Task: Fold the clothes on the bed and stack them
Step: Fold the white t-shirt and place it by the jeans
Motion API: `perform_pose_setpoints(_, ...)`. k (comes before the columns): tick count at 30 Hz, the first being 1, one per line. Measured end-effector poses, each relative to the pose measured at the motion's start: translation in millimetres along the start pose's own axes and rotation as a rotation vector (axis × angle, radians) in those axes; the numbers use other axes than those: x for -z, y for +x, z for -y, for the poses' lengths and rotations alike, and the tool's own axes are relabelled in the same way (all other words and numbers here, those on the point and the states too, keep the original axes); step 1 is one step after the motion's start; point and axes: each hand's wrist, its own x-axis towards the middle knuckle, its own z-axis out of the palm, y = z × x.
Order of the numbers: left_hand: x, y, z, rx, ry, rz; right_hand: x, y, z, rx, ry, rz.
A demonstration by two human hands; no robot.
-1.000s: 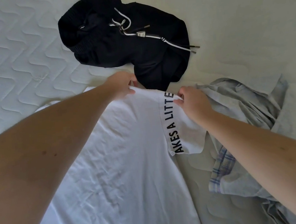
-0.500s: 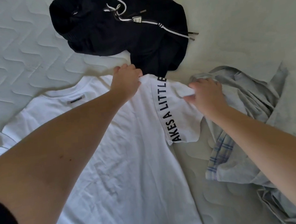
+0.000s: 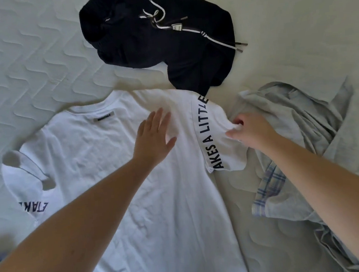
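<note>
A creased white cotton T-shirt point(image 3: 117, 185) is lying spread on the quilted cream mattress point(image 3: 24, 63), the left hand point(image 3: 152, 138) pressing flat on it, fingers straight. The right hand point(image 3: 252, 131) is pinching its lettered sleeve point(image 3: 216, 136). A crumpled black drawstring garment point(image 3: 142, 36) and a rumpled grey shirt point(image 3: 300, 124) are lying just beside.

Left grip point(image 3: 154, 136) lies flat, fingers straight; right grip point(image 3: 250, 130) curls, pinching, both arms outstretched.

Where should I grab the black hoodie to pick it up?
Probably grab the black hoodie at its thick bunched part on the left, coming from the bare mattress side. Its lower right corner lies against the white T-shirt, and the loose white drawstrings trail off to the right, so pulling there could snag them.
</note>
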Motion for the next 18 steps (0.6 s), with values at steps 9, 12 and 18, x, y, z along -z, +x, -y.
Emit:
perform_pose_setpoints(9, -34, -43, 18, 0.209, -0.032, 0.155, -13, -30, 10, 0.096, -0.173, -0.455)
perform_pose_setpoints(12, -33, -65, 30, 0.24, -0.026, 0.169, -33, -47, 26, 0.182, -0.18, -0.378)
perform_pose_setpoints(18, -33, -108, 70, 0.267, 0.003, 0.202, -88, -66, 60, 0.296, -0.193, -0.145)
